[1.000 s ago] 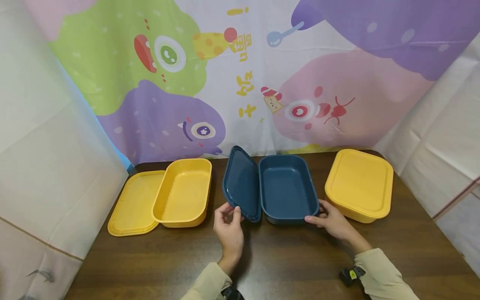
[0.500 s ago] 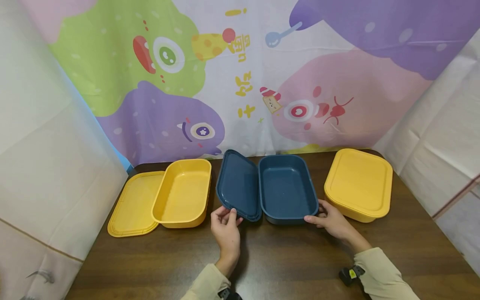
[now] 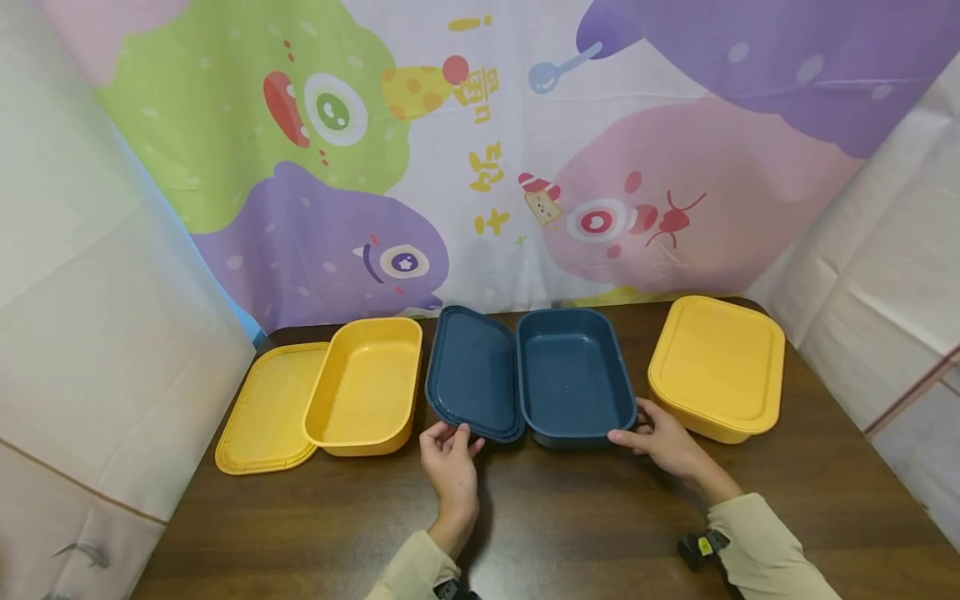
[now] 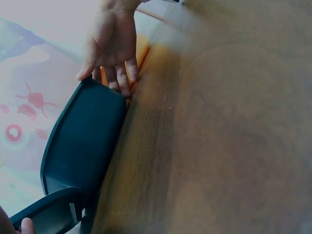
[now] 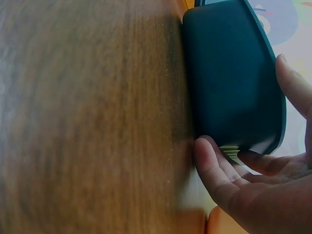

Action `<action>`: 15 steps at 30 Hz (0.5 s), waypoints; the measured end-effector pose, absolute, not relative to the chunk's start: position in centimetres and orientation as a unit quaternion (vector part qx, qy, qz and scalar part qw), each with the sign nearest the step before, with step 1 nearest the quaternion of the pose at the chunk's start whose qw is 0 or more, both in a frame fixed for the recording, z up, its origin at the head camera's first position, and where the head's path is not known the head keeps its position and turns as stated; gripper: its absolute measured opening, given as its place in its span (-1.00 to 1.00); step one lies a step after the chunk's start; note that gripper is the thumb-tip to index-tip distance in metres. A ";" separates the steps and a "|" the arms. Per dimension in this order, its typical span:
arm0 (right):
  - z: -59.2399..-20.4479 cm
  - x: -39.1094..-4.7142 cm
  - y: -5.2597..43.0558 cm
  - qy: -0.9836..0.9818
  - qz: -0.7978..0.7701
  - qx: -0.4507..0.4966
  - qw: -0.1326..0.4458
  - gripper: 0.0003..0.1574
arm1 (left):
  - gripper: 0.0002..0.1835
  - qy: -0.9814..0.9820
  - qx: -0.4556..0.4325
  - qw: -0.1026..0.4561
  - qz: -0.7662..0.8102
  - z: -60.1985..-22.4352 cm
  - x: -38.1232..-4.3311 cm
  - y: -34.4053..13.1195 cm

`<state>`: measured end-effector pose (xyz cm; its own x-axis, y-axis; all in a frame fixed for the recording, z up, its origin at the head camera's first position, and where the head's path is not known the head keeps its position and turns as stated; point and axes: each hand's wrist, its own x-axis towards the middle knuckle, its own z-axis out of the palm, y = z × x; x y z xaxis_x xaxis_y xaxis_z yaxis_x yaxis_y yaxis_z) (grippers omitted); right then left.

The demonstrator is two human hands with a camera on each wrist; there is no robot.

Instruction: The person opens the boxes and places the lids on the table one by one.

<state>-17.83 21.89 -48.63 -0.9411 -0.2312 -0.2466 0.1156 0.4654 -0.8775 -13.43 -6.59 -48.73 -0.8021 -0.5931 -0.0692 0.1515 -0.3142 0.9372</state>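
Observation:
In the head view, a dark blue lid (image 3: 474,371) slopes beside the left side of an open dark blue food container (image 3: 576,375). My left hand (image 3: 452,475) pinches the lid's near left corner between thumb and fingers. In the left wrist view, a thumb (image 4: 28,226) lies at the edge of that tilted lid (image 4: 51,214). My right hand (image 3: 671,446) holds the near right corner of the container, its thumb at the rim. From the right wrist view, the fingers bend along the container's side wall (image 5: 231,73). The container stands upright on the table.
Left of the blue lid stands an open yellow container (image 3: 367,387), overlapping a yellow lid (image 3: 273,408) on the table. A lidded yellow container (image 3: 717,367) stands at the right. A printed cloth (image 3: 495,167) hangs behind the brown table (image 3: 570,533).
The blue lid has swung down leftward from a steep tilt to a flatter one, with my left hand following slightly left and down. My right hand and the blue container have stayed in place.

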 end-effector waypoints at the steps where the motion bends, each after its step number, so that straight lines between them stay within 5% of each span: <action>1: -48.6 -17.8 21.9 0.839 -0.516 -0.034 0.168 0.07 | -0.80 -0.537 0.211 0.237 -0.782 -48.8 -13.4 -6.6; 15: -48.7 -17.9 21.9 0.844 -0.509 -0.035 0.166 0.07 | -0.80 -0.562 0.251 0.201 -0.762 -49.1 -13.2 -6.9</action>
<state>-17.93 21.86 -48.66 -0.9425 -0.2281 -0.2444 0.1097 0.4796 -0.8706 -13.16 -6.90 -49.13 -0.7935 -0.5882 -0.1562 0.0244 -0.2873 0.9575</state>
